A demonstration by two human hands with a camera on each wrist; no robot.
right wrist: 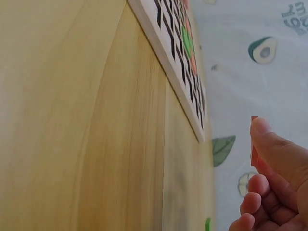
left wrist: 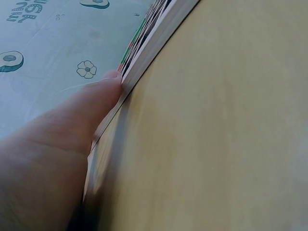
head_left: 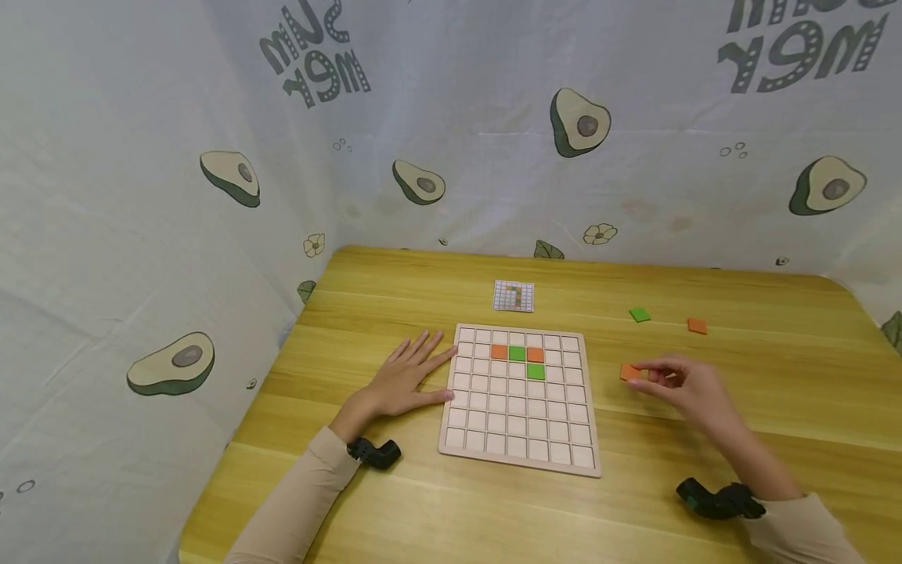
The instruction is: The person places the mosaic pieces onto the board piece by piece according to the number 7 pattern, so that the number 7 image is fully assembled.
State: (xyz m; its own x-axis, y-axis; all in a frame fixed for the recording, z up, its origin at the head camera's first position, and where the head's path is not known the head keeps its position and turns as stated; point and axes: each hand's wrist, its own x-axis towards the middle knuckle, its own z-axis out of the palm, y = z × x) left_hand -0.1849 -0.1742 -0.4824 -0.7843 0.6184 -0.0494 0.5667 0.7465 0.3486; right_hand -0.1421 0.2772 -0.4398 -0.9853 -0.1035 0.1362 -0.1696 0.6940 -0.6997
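Note:
A square wooden grid board [head_left: 517,470] lies on the table, with two orange tiles [head_left: 499,352] and two green tiles [head_left: 535,371] set in its upper cells. My left hand [head_left: 403,379] lies spread at the board's left side, thumb and a fingertip touching its edge; the left wrist view shows the thumb against the rim. Right of the board, my right hand [head_left: 687,389] pinches an orange square tile [head_left: 629,373] between thumb and fingers. In the right wrist view that tile [right wrist: 253,140] appears edge-on, raised off the table.
A small printed pattern card [head_left: 514,296] lies behind the board. Farther back on the right, a loose green tile [head_left: 640,314] and a loose orange tile [head_left: 697,326] rest on the wooden table [head_left: 395,517]. An avocado-print cloth [head_left: 486,172] hangs along the back and left.

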